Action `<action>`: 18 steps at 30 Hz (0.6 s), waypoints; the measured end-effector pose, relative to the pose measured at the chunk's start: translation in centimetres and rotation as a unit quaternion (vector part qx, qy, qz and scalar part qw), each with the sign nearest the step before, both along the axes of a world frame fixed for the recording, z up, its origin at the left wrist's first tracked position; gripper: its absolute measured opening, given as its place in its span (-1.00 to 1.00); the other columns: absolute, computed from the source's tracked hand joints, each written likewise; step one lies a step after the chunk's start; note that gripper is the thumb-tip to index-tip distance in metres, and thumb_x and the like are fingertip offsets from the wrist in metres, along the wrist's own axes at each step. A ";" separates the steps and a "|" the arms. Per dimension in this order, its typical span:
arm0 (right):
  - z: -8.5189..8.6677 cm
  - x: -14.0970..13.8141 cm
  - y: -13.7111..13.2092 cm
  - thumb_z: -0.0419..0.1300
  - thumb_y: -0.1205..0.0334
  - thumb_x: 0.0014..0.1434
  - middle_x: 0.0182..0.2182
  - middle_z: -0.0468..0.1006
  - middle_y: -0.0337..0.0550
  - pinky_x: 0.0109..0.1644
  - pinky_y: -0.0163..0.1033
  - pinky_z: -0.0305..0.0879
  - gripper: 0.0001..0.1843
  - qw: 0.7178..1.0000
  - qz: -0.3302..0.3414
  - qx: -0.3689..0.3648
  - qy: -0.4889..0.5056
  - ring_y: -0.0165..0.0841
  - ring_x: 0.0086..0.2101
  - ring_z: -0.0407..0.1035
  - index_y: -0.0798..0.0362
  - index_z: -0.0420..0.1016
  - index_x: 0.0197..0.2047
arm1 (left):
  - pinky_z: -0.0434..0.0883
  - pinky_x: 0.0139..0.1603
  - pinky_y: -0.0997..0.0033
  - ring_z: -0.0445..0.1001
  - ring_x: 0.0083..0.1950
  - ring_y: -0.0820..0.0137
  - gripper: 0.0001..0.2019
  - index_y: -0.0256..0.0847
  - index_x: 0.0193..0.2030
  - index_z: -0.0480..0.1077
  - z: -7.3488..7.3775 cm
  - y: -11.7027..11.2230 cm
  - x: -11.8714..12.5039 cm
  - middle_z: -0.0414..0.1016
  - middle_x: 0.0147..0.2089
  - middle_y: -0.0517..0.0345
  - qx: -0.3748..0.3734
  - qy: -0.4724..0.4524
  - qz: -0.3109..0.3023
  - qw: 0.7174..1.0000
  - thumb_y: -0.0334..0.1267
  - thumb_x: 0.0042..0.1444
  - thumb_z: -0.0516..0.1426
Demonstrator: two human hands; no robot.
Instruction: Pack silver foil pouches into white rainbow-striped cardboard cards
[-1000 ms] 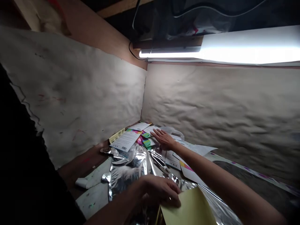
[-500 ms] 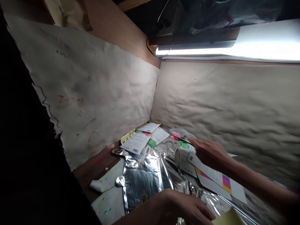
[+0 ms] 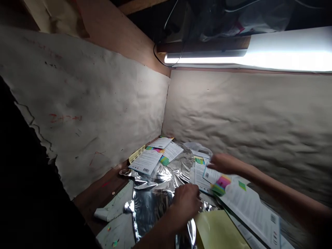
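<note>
My left hand (image 3: 188,200) is over a shiny silver foil bag (image 3: 153,205), its fingers curled; what they hold, if anything, is hidden. Just below and right of it lies a yellow sheet (image 3: 220,230). My right hand (image 3: 224,163) is stretched over the printed cards on the right, smeared by motion, so its grip does not show. Beneath its wrist a white printed card (image 3: 250,204) with a blurred colourful end lies aslant on other papers. Beyond the fingers is another printed card (image 3: 199,171).
Several printed cards (image 3: 147,160) lie in the back left corner, beside a yellow label strip (image 3: 137,154). A paper-covered wall (image 3: 103,103) rises on the left, another wall (image 3: 246,114) at the back. A lit tube lamp (image 3: 207,60) hangs above.
My left hand has moved up and left, and more of the yellow sheet shows. My right hand has shifted slightly; the colourful-ended card now lies below its wrist. The view has turned slightly right.
</note>
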State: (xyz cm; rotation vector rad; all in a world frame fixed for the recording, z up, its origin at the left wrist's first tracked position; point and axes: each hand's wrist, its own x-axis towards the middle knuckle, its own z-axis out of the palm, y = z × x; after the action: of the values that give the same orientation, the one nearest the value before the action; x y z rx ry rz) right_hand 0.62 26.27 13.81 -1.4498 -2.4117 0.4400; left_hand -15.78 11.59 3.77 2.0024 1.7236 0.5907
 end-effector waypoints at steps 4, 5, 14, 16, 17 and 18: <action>-0.4 -10.3 6.4 0.18 -0.04 0.26 -0.50 0.50 -0.20 -0.19 -0.18 0.40 -0.58 0.997 -0.013 -0.069 0.041 -0.33 -0.37 0.45 0.16 0.50 -0.42 | 0.26 0.21 0.05 0.30 0.24 0.04 -0.60 -0.19 0.14 0.40 1.4 1.4 -3.3 0.37 0.20 -0.16 0.105 0.077 0.185 0.974 -0.31 0.15 0.11; -0.9 -12.3 7.3 0.14 -0.04 0.31 -0.36 0.54 -0.19 -0.16 -0.17 0.42 -0.60 0.995 -0.023 -0.083 0.058 -0.33 -0.31 0.46 0.17 0.51 -0.27 | 0.16 0.29 0.00 0.20 0.33 0.01 -0.54 -0.21 0.22 0.33 1.4 1.8 -4.3 0.29 0.28 -0.20 0.134 0.111 0.253 0.952 -0.35 0.16 0.10; -3.1 -20.2 9.4 0.18 0.09 0.31 -0.01 0.48 -0.08 -0.06 -0.07 0.46 -0.65 0.963 -0.064 -0.216 0.146 -0.25 -0.11 0.45 0.11 0.42 0.07 | 0.08 0.22 -0.41 -0.07 0.45 -0.22 -0.37 -0.16 0.42 0.09 -1.2 3.5 -7.9 -0.04 0.47 -0.31 -0.009 0.181 0.387 0.904 -0.35 0.21 0.08; -3.1 -20.3 9.6 0.19 0.11 0.31 -0.01 0.48 -0.07 -0.06 -0.06 0.46 -0.66 0.959 -0.050 -0.235 0.152 -0.26 -0.11 0.45 0.11 0.41 0.08 | 0.14 0.20 -0.34 0.08 0.39 -0.15 -0.44 -0.18 0.40 0.13 -1.0 3.2 -7.9 0.11 0.40 -0.32 0.035 0.206 0.395 0.895 -0.43 0.25 0.00; -3.1 -20.2 9.7 0.19 0.12 0.31 -0.01 0.48 -0.06 -0.06 -0.07 0.47 -0.66 0.958 -0.038 -0.237 0.159 -0.27 -0.11 0.45 0.11 0.41 0.08 | 0.17 0.19 -0.31 0.18 0.34 -0.10 -0.46 -0.19 0.38 0.16 -0.9 3.0 -8.0 0.22 0.33 -0.30 0.062 0.216 0.399 0.889 -0.47 0.25 -0.04; -3.0 -19.9 9.8 0.19 0.12 0.31 -0.02 0.48 -0.06 -0.07 -0.07 0.47 -0.66 0.957 -0.024 -0.234 0.168 -0.28 -0.12 0.46 0.11 0.41 0.08 | 0.19 0.18 -0.28 0.27 0.27 -0.04 -0.48 -0.18 0.34 0.21 -0.8 2.8 -8.1 0.32 0.25 -0.26 0.087 0.223 0.403 0.884 -0.51 0.25 -0.07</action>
State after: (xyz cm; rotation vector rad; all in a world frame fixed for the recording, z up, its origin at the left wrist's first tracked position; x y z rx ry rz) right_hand -19.32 36.02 10.86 -1.4544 -2.0752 1.2052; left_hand -23.85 14.42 3.02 1.5213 2.9134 0.5638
